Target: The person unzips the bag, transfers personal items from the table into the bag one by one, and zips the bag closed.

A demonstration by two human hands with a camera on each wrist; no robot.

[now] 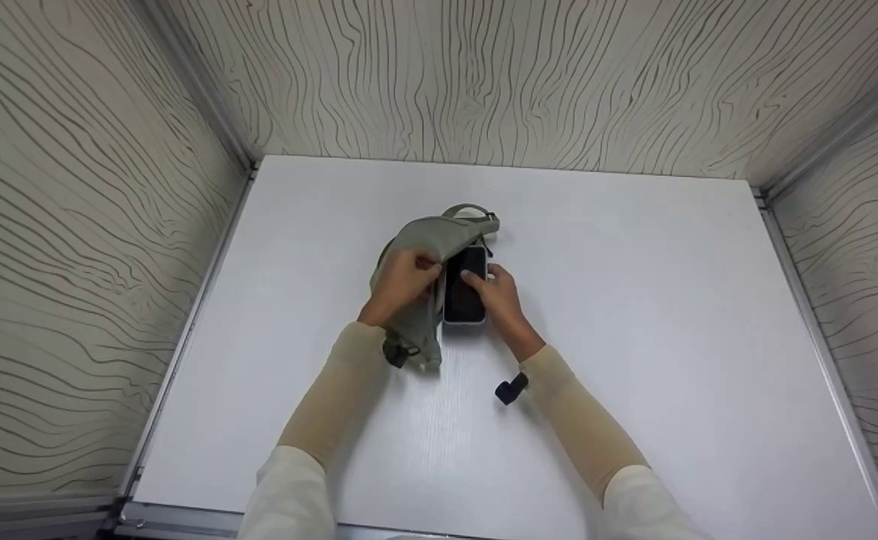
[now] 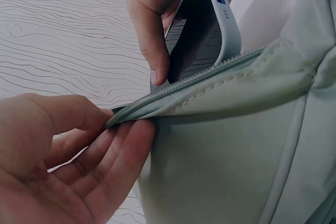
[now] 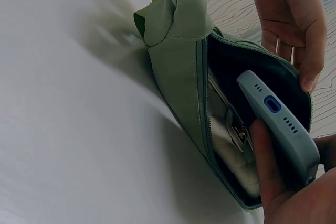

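Observation:
A sage-green sling bag (image 1: 431,236) lies near the middle of the table with its zipped mouth pulled apart. My left hand (image 1: 401,281) pinches the zipper edge (image 2: 199,81) between thumb and fingers. In my right hand (image 1: 502,296) is a smartphone (image 1: 465,300) in a pale case, with its dark screen facing up in the head view. My right thumb lies over the screen. The right wrist view shows the phone's port end at the bag's mouth; how far it reaches inside cannot be told. A beige quilted thing (image 3: 244,174) with a zipper pull shows inside.
The white tabletop (image 1: 671,300) surrounds the bag. Wood-grain panels (image 1: 468,82) stand at the back and both sides, with metal frame edges. The bag's strap (image 1: 468,208) loops at its far end, and a black buckle (image 1: 396,351) lies by the left wrist.

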